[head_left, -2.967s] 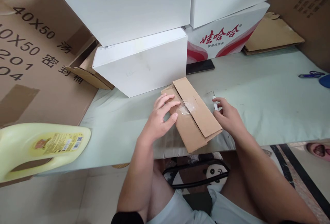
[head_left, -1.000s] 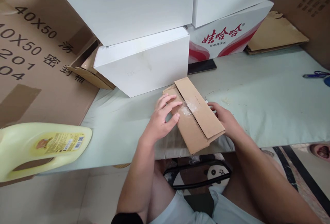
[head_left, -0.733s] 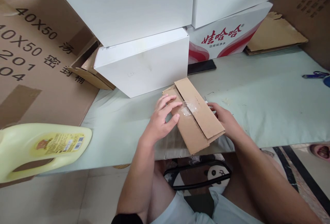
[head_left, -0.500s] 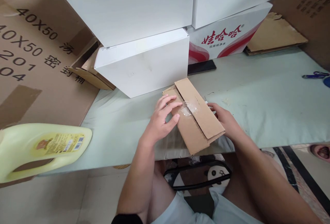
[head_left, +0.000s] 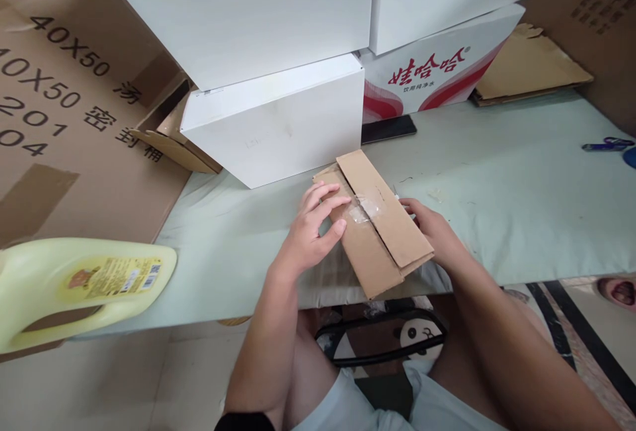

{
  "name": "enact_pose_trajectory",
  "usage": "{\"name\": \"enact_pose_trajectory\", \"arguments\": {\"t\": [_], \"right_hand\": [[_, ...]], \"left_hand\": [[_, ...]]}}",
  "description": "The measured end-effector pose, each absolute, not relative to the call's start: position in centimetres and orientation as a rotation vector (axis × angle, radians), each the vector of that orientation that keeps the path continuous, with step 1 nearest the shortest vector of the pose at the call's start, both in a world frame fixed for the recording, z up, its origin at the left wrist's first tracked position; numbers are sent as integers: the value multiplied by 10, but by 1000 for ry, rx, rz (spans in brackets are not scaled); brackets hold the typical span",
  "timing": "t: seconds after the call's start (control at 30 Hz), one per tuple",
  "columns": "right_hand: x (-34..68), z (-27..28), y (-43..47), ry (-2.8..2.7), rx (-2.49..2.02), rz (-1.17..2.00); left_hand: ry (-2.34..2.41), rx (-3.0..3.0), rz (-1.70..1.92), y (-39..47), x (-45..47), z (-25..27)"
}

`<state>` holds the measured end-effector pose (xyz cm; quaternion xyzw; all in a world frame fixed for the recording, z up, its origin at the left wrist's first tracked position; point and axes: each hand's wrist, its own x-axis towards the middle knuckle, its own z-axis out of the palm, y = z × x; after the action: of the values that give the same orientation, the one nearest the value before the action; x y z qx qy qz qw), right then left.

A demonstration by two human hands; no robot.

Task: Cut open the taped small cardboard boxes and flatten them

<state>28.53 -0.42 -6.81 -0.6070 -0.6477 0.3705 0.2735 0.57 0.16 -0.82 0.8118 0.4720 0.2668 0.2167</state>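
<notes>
A small brown cardboard box [head_left: 392,226] lies slantwise at the front of the table, its two top flaps closed, a narrow gap between them. Clear tape [head_left: 364,208] bridges the gap near the middle. My left hand [head_left: 318,222] rests on the left flap, fingers spread and touching the cardboard. Close against the box's right side is my right hand [head_left: 431,222], fingers curled. A tiny pale thing shows at its fingertips, too small to name, and the box hides part of those fingers.
White boxes [head_left: 278,126] stand behind, beside a red-and-white carton [head_left: 427,77] and a black flat object [head_left: 390,129]. At left are a yellow jug [head_left: 109,275] and a large carton [head_left: 64,120]. Blue-handled scissors [head_left: 607,145] and flattened cardboard [head_left: 534,67] lie at right on the cloth-covered table [head_left: 527,206].
</notes>
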Motion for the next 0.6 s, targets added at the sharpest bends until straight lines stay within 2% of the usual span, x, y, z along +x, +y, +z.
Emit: {"name": "enact_pose_trajectory", "arguments": {"t": [0.6], "right_hand": [[283, -59, -5, -1752, -1636, 1076]], "left_hand": [[1295, 2232, 743, 2, 5, -10]]}}
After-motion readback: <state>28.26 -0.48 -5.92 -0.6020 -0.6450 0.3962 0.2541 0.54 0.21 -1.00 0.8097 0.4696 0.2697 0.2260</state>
